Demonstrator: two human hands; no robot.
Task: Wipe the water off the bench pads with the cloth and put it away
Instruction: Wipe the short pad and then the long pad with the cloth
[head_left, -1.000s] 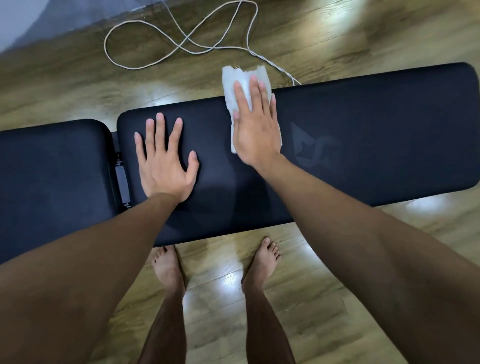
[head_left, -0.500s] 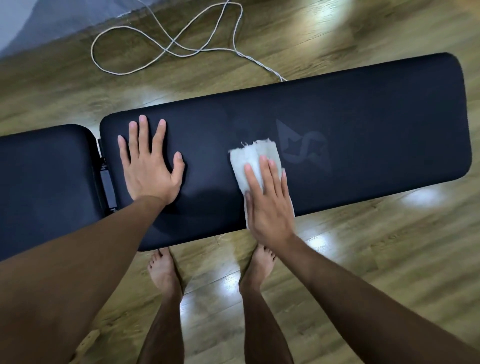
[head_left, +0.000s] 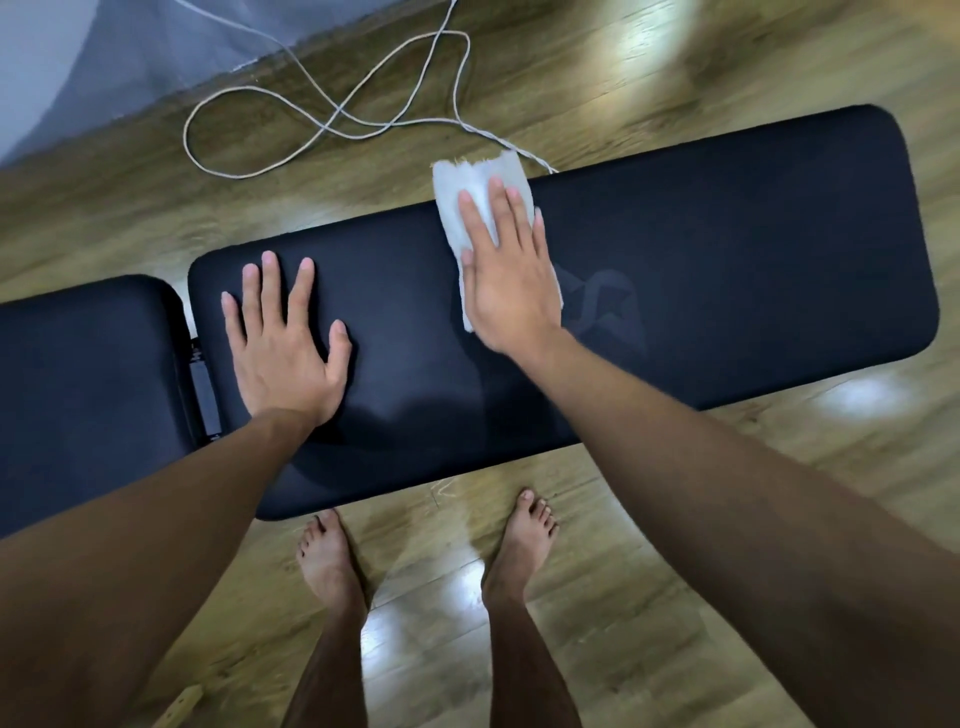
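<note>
A long black bench pad (head_left: 727, 270) lies across the view, with a shorter black pad (head_left: 83, 384) to its left across a narrow gap. My right hand (head_left: 506, 275) lies flat on a white cloth (head_left: 457, 208) at the long pad's far edge; the cloth's top sticks out past the edge. My left hand (head_left: 283, 348) rests flat with spread fingers on the long pad's left end, holding nothing. A faint logo (head_left: 605, 306) shows just right of my right hand.
Wooden floor (head_left: 675, 545) surrounds the bench. A white cord (head_left: 332, 114) loops on the floor beyond the pad. My bare feet (head_left: 332, 561) stand at the near edge. A grey surface (head_left: 104, 62) fills the top left corner.
My right hand has pushed the cloth from the long pad's near edge back up to its far edge. The left hand has stayed flat in place.
</note>
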